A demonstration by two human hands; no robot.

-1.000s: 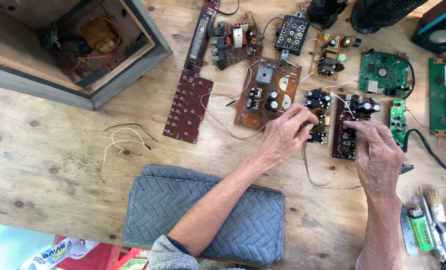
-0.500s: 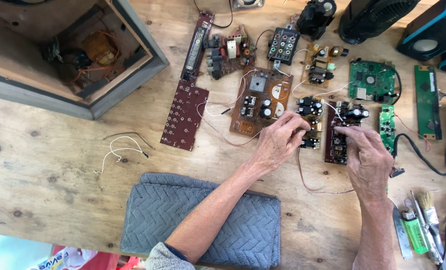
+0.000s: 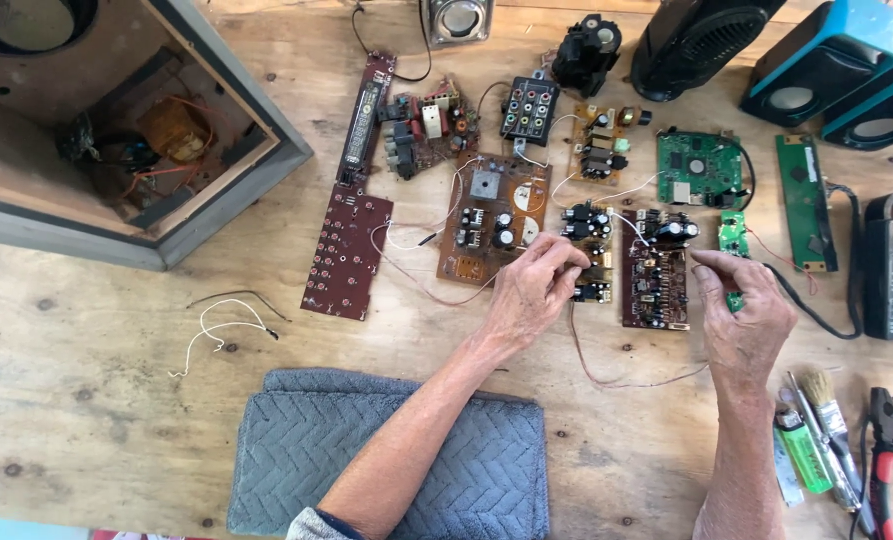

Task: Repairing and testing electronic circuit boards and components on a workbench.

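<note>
Head view: on a wooden tabletop (image 3: 87, 400) strewn with boards, beside a grey quilted cloth (image 3: 387, 450), the left hand (image 3: 529, 295) pinches a small brown circuit board (image 3: 595, 275), fingers closed on its edge. The right hand (image 3: 747, 315) rests fingertips against the dark brown populated circuit board (image 3: 655, 270); its grip state cannot be told. Apparently mid-inspection; careful steadying seems called for.

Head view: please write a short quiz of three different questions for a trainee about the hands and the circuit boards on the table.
1. True or false: the left hand rests on the grey folded cloth.
2. What lies nearest the right hand? A) the dark red circuit board B) the wooden speaker box C) the white loose wire
3. Fill in: the pliers at the right edge have ___ handles.

Key: 1 false, its fingers touch a small board; 2 A; 3 red.
</note>
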